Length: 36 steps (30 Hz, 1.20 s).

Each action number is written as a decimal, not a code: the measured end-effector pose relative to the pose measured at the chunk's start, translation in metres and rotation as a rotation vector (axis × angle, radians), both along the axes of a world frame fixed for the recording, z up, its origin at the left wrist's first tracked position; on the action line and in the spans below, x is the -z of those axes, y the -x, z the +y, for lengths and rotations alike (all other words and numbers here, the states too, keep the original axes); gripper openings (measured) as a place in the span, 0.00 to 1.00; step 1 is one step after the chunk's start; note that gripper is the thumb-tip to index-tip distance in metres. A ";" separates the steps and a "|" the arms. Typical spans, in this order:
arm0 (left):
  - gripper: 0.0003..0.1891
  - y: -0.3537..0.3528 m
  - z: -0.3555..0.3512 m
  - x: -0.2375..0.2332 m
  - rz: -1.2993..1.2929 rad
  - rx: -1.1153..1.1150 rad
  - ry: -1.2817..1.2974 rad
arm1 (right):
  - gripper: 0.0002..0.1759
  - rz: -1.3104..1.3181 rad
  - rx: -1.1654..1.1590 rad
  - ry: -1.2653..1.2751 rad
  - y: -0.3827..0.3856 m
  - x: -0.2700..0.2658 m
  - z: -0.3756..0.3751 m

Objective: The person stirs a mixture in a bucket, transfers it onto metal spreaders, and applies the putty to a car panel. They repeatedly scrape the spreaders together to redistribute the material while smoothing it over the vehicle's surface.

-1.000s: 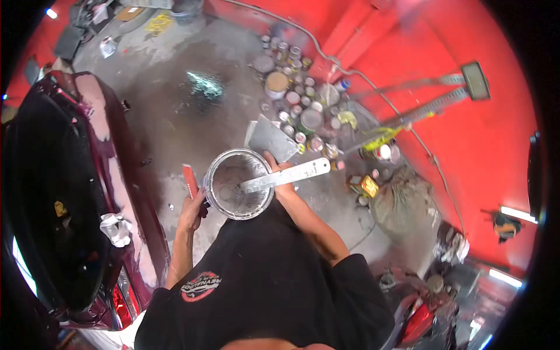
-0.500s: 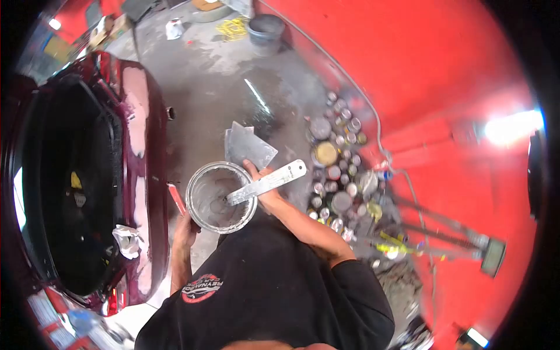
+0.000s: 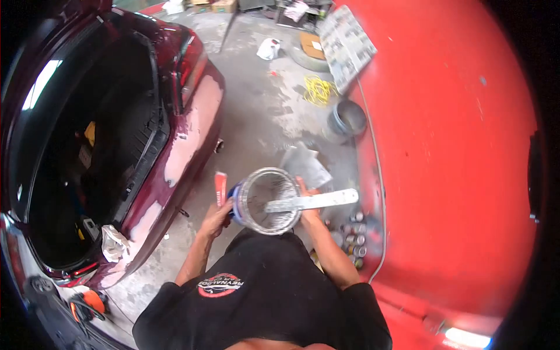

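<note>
A large open can (image 3: 247, 195), its inside smeared with grey paste, is held in front of my shirt between both hands. A whitish flat stir stick (image 3: 326, 199) leans out of it over the right rim. My left hand (image 3: 217, 219) is closed at the can's left side, with a red tube (image 3: 220, 188) sticking up from the fingers. On the other side my right hand (image 3: 310, 203) is wrapped against the can, partly hidden under the stick. Thin grey flat plates (image 3: 308, 165) stick out beyond the right fingers; how they are gripped is hidden.
To the left stands a maroon car (image 3: 201, 157) with pinkish patches and crumpled white paper (image 3: 115, 244) on its rear edge. Along the red wall (image 3: 443, 163) are a bucket (image 3: 349, 118), a hose (image 3: 382, 221) and several small cans (image 3: 357, 239). Yellow cord (image 3: 318, 90) lies farther off.
My view has turned left, so the car's rear shows more fully and fewer floor cans are visible. Both hands still hold the can, now tilted more to show its blue side.
</note>
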<state>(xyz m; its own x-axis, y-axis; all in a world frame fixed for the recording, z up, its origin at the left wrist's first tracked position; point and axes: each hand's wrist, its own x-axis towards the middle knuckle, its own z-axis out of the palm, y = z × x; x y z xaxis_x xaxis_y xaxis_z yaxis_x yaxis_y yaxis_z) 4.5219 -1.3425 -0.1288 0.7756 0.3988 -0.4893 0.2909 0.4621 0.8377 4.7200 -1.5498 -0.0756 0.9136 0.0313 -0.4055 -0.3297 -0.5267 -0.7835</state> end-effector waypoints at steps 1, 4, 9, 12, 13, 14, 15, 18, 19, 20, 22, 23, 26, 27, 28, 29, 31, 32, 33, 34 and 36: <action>0.20 -0.024 0.001 -0.014 -0.034 0.004 -0.002 | 0.36 -0.024 0.048 -0.106 -0.030 0.027 -0.003; 0.23 -0.094 0.017 -0.035 -0.027 0.048 0.008 | 0.31 -0.135 0.199 -0.395 -0.098 0.040 0.013; 0.27 -0.214 0.064 -0.026 -0.034 0.120 -0.088 | 0.25 -0.087 0.246 -0.558 -0.220 0.092 0.033; 0.24 -0.300 0.104 -0.010 -0.017 0.167 -0.100 | 0.20 0.004 0.360 -0.709 -0.286 0.083 0.088; 0.24 -0.329 0.121 -0.007 0.032 0.200 -0.108 | 0.20 0.057 0.385 -0.787 -0.308 0.073 0.110; 0.24 -0.360 0.137 -0.005 0.081 0.235 -0.115 | 0.20 0.110 0.411 -0.865 -0.334 0.067 0.130; 0.25 -0.390 0.154 0.000 0.077 0.249 -0.122 | 0.27 0.153 0.354 -0.901 -0.364 0.065 0.144; 0.24 -0.478 0.210 0.000 0.105 0.161 -0.039 | 0.32 0.107 0.188 -0.676 -0.491 0.110 0.206; 0.24 -0.509 0.233 0.007 0.097 0.133 0.005 | 0.35 0.041 0.064 -0.531 -0.522 0.103 0.231; 0.23 -0.528 0.255 0.016 0.107 0.104 0.054 | 0.36 0.024 0.107 -0.584 -0.541 0.069 0.273; 0.23 -0.558 0.291 0.009 0.115 -0.008 0.118 | 0.36 0.073 0.046 -0.610 -0.605 0.091 0.327; 0.22 -0.574 0.315 -0.002 0.098 -0.100 0.136 | 0.35 0.054 0.010 -0.664 -0.627 0.075 0.365; 0.23 -0.613 0.373 -0.023 -0.029 -0.350 0.133 | 0.35 0.096 -0.149 -0.775 -0.671 0.012 0.476; 0.23 -0.620 0.394 -0.024 -0.055 -0.407 0.112 | 0.35 0.171 -0.195 -0.766 -0.685 0.000 0.510; 0.23 -0.626 0.415 -0.024 -0.077 -0.465 0.090 | 0.35 0.248 -0.242 -0.751 -0.697 -0.007 0.545; 0.25 -0.629 0.437 -0.037 -0.027 -0.461 0.086 | 0.34 0.219 -0.295 -0.749 -0.709 -0.006 0.580; 0.26 -0.649 0.477 -0.015 -0.057 -0.568 0.085 | 0.34 0.159 -0.390 -0.747 -0.737 0.009 0.650; 0.26 -0.660 0.499 -0.007 -0.072 -0.611 0.080 | 0.34 0.124 -0.428 -0.754 -0.749 0.013 0.683; 0.26 -0.675 0.523 -0.019 -0.118 -0.656 0.103 | 0.35 0.154 -0.426 -0.694 -0.756 0.003 0.713; 0.26 -0.693 0.546 -0.032 -0.162 -0.692 0.123 | 0.37 0.232 -0.447 -0.651 -0.767 -0.003 0.742; 0.27 -0.719 0.608 -0.060 -0.088 -0.676 0.152 | 0.41 0.379 -0.484 -0.565 -0.799 -0.009 0.794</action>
